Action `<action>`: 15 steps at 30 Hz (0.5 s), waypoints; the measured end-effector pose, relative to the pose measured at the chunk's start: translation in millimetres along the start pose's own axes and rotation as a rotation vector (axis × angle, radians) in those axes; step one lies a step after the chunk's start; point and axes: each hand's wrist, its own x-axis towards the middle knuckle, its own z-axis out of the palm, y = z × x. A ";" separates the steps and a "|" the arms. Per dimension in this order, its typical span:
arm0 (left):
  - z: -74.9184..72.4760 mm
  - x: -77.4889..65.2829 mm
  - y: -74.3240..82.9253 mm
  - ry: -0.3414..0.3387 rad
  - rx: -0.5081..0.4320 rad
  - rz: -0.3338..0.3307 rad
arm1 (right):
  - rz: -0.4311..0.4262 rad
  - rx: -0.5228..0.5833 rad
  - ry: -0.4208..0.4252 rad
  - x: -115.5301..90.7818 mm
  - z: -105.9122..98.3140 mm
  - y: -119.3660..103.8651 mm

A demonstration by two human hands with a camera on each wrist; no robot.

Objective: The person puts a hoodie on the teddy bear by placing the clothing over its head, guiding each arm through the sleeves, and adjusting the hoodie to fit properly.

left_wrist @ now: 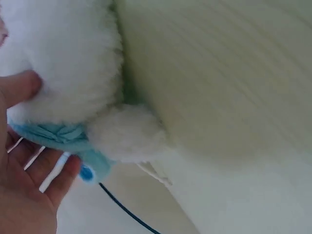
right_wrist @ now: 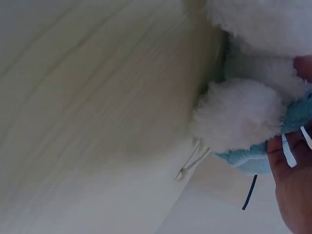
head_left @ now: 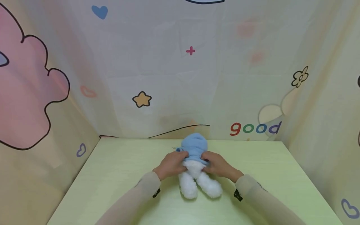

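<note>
- Far left: large pink, black-outlined cloud-like shape (head_left: 25,81) printed on the pale cloth backdrop (head_left: 166,56).
- Below it, the pale green, smooth tabletop (head_left: 112,175) begins, widening toward the viewer.
- Small orange five-pointed star print (head_left: 142,99), high on the backdrop's middle-left.
- Light beige long left sleeve (head_left: 135,195), small black clasp (head_left: 156,193) under its cuff.
- Bare left hand (head_left: 172,164): clamped on the toy's side, thumb on white fur, other fingers at the blue cloth.
- Soft plush toy, white and fluffy, in light blue cloth (head_left: 194,170): mid-table near the back edge, between both hands, blue end away, two white legs toward the viewer. Legs seem to rest on the tabletop; contact under the body is hard to judge.
- Bare right hand (head_left: 220,164): clamped on the toy's opposite side, fingers at the blue cloth's edge.
- Light beige right sleeve (head_left: 261,195).
- Multicoloured printed word "good" (head_left: 255,128), behind.
</note>
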 end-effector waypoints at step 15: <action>1.5 -0.4 22.8 0.094 0.149 -0.038 | 0.024 -0.145 -0.007 4.1 -0.5 -18.7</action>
